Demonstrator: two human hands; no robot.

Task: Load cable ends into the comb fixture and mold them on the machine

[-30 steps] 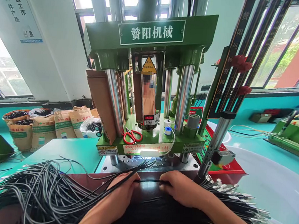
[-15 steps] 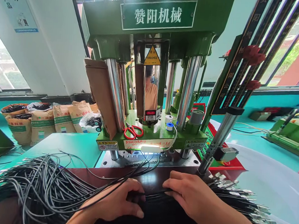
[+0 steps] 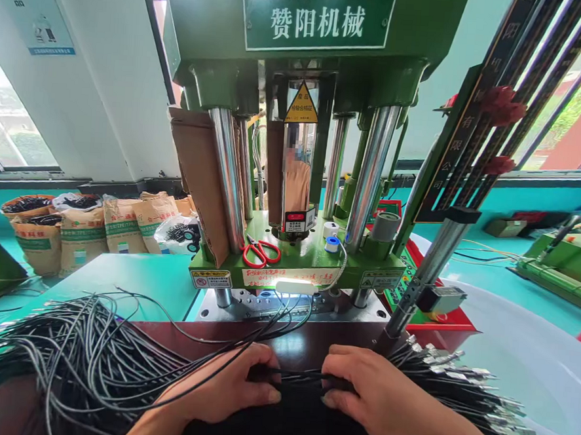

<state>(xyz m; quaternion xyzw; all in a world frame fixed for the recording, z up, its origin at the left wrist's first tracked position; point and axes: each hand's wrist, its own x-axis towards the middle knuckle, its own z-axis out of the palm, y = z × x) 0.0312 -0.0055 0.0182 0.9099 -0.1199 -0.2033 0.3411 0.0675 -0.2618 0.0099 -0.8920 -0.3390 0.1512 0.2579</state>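
Note:
My left hand point(image 3: 233, 388) and my right hand point(image 3: 366, 393) lie side by side at the near edge of a dark red bench, both closed around a bundle of thin black cables point(image 3: 300, 377) stretched between them. To the left, the loose cable ends fan out in a tangled heap point(image 3: 75, 355). To the right, the cables end in several metal plug connectors point(image 3: 462, 379). A few cables point(image 3: 284, 315) run forward into the mould plate point(image 3: 260, 304) of the green vertical press point(image 3: 297, 178) straight ahead.
Red-handled scissors point(image 3: 259, 252) and small tape rolls point(image 3: 332, 240) sit on the press platen. A black safety light-curtain post point(image 3: 447, 233) stands at the right. A big white tub point(image 3: 523, 356) is at the right. Brown sacks point(image 3: 88, 228) line the left wall.
Both hands slid back toward me and closed on the cable bundle, the right hand curling its fingers around it. The view tilted down slightly.

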